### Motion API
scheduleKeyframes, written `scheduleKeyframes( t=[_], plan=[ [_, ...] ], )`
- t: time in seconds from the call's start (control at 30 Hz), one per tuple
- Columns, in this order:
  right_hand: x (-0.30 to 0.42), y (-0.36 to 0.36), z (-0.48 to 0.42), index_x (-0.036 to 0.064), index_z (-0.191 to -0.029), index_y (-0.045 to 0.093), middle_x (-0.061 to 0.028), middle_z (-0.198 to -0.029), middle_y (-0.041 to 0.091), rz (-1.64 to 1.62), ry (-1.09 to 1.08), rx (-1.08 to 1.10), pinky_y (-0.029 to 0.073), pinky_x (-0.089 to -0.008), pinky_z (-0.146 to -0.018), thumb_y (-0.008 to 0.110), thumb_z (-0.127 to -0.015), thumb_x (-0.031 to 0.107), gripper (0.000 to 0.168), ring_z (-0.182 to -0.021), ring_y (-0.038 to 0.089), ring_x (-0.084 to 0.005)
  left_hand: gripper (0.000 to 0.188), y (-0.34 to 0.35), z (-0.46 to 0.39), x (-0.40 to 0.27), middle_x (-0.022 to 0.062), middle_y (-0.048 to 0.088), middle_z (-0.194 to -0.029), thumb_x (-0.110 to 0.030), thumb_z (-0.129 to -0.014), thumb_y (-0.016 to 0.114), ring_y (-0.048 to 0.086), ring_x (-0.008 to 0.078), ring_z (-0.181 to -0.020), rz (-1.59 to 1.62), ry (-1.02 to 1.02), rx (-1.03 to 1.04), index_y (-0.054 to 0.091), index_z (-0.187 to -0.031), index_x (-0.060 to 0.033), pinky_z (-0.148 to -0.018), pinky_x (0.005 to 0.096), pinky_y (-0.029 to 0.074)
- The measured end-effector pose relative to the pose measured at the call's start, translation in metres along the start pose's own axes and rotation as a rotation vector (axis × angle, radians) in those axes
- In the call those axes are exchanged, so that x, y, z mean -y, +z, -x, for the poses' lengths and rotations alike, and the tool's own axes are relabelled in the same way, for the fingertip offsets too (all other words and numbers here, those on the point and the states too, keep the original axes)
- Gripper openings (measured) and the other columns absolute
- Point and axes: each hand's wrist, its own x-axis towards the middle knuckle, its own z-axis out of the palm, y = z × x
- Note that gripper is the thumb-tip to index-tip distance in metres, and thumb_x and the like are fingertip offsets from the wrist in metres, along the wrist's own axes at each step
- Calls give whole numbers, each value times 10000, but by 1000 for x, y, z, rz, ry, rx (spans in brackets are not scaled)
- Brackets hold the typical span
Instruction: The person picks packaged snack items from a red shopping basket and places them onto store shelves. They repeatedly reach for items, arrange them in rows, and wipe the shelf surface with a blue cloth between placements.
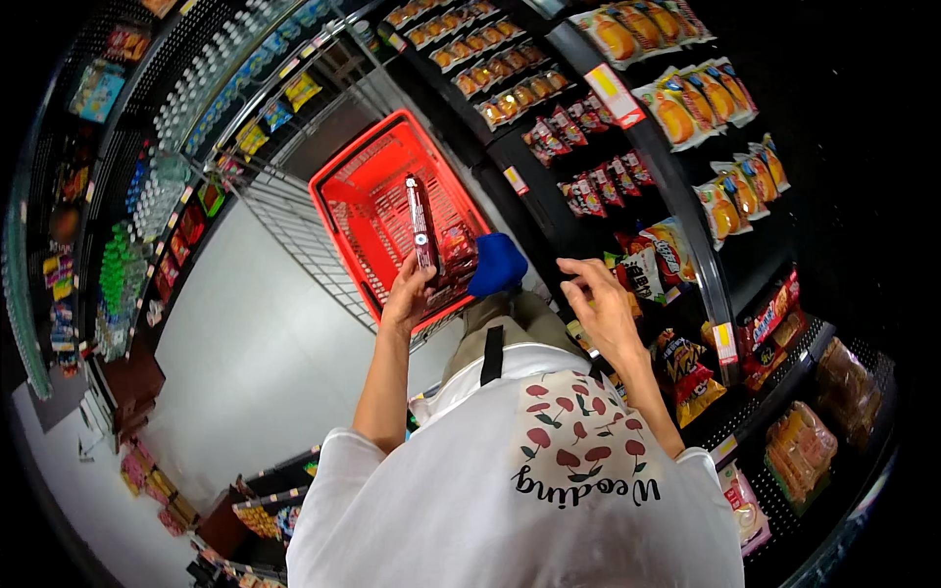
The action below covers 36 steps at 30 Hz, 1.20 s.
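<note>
My left hand (409, 292) grips the lower end of a long, dark red snack packet (420, 228), held over a red plastic shopping basket (334, 224). More dark red packets (456, 250) lie inside the basket on its right side, partly hidden by the held one. A blue cloth-like thing (500, 264) touches the basket's lower right rim. My right hand (599, 305) is raised with fingers apart and holds nothing; it is nearest to the bagged snacks (639, 272) on the right shelf.
A metal shopping cart (301, 235) surrounds the basket. On the right, black shelves carry packaged bread (673, 117), small red packets (588, 187) and bagged slices (801, 448). Across the pale floor (242, 331), shelves at left hold water bottles (198, 103) and green bottles (114, 268).
</note>
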Motion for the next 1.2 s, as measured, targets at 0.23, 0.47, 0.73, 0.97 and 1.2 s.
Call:
scheduleKeyframes(
  t=[0.23, 0.47, 0.73, 0.97, 1.2],
  plan=[
    [7, 10, -1, 48, -1482, 511, -187, -1223, 706, -162, -24, -35, 600, -379, -809, 764, -977, 177, 579, -915, 747, -257, 921, 138, 44, -21, 110, 502, -1556, -104, -895, 796, 500, 233, -1422, -237, 133, 264, 300, -1668, -33, -1199, 378, 381],
    [11, -22, 24, 13, -1370, 483, -222, -1173, 712, -121, 82, -270, 582, -444, -772, 853, -896, 323, 676, -892, 741, -331, 962, 250, 78, -17, 149, 501, -1527, -99, -871, 832, 556, 249, -1359, -514, 415, 598, 301, -1672, -50, -1136, 382, 450],
    [-1, -67, 74, -17, -1373, 494, -232, -1123, 708, -237, 165, -583, 574, -449, -848, 795, -948, 247, 584, -972, 732, -368, 1004, 319, 85, 4, 174, 535, -1450, -36, -729, 891, 542, 328, -1347, -1008, 731, 744, 428, -1620, -77, -1127, 430, 460],
    [-29, -100, 109, -42, -1458, 488, -230, -1057, 696, -211, 190, -912, 575, -393, -736, 751, -987, 207, 594, -846, 739, -300, 943, 385, 88, 26, 204, 502, -1527, -96, -742, 897, 461, 369, -1453, -1159, 921, 977, 470, -1582, -55, -1197, 459, 403],
    [-51, -144, 112, -103, -1399, 546, -286, -925, 726, -44, 263, -993, 563, -483, -751, 697, -1021, 258, 544, -856, 734, -440, 853, 434, 76, 57, 228, 514, -1487, -128, -794, 863, 528, 382, -1373, -1217, 883, 976, 495, -1560, -54, -1141, 455, 452]
  ],
)
